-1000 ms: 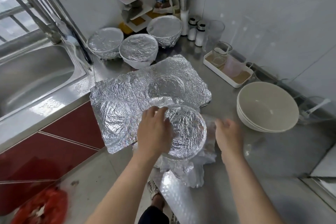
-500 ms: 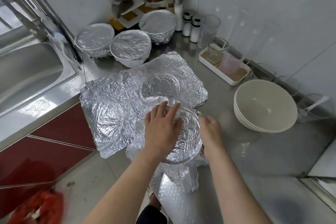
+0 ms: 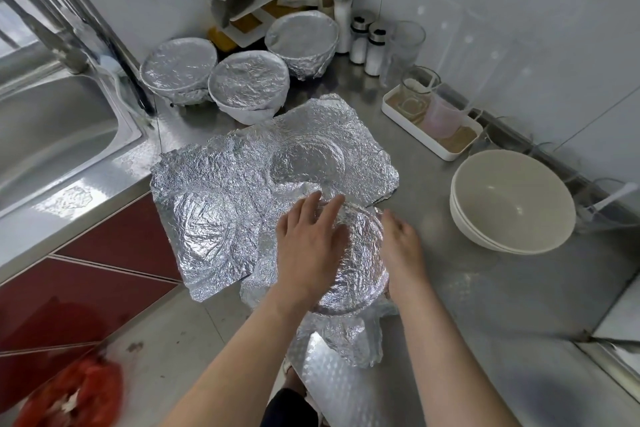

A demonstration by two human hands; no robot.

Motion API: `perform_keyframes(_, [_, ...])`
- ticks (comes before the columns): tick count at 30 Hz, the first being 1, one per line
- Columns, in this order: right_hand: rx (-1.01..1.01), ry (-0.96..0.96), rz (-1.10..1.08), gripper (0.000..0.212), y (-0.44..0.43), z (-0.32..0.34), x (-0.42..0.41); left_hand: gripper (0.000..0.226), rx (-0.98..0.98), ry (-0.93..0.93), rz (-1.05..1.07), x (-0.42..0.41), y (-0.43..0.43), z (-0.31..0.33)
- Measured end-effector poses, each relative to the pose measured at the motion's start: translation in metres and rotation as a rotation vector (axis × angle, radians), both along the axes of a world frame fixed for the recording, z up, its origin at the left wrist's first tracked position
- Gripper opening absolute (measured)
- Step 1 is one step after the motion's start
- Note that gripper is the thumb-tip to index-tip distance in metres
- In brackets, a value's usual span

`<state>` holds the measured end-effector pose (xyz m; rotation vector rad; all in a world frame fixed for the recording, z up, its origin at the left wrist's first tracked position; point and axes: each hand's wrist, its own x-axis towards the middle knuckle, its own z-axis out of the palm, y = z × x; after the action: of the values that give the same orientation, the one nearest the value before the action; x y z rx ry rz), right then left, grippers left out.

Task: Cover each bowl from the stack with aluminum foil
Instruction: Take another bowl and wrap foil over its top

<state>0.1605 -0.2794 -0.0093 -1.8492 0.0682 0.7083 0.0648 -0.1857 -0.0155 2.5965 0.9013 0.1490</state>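
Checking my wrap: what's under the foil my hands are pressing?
A round bowl outline shows through the foil pressed by the left hand and right hand. The bowl and any contents are hidden.

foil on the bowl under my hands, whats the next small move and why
Probably tuck the loose foil skirt on the near side down against the bowl's wall. The left hand lies flat on top of the foil-covered bowl and the right hand presses its right side, but the near foil flares out crumpled past the counter edge instead of hugging the bowl.
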Motion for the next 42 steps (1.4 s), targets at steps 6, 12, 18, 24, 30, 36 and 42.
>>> perform_keyframes(6, [0.047,0.362,-0.159,0.018,0.000,0.004,0.022,0.047,-0.008,-0.016,0.016,0.000,-0.001,0.000])
perform_keyframes(12, [-0.017,0.188,-0.179,0.028,0.011,0.000,0.021,0.046,0.008,-0.019,0.005,0.000,0.000,-0.004])
perform_keyframes(18, [-0.069,-0.302,0.247,0.033,0.007,0.002,0.008,0.049,0.009,0.011,-0.032,0.000,0.001,-0.007])
perform_keyframes(24, [-0.260,-0.448,0.499,0.038,0.007,-0.001,0.011,0.050,-0.003,0.017,-0.041,0.001,0.003,-0.009])
perform_keyframes(30, [-0.146,-0.341,0.471,0.045,0.003,0.001,0.013,0.055,-0.011,-0.050,0.033,-0.016,0.009,0.002])
perform_keyframes(36, [-0.150,-0.280,0.523,0.047,0.008,-0.003,0.010,0.056,-0.105,-0.122,0.146,-0.040,-0.001,-0.013])
perform_keyframes(42, [-0.297,-0.462,0.449,0.041,0.002,-0.012,-0.003,0.053,-0.197,-0.219,0.134,-0.037,0.006,-0.009])
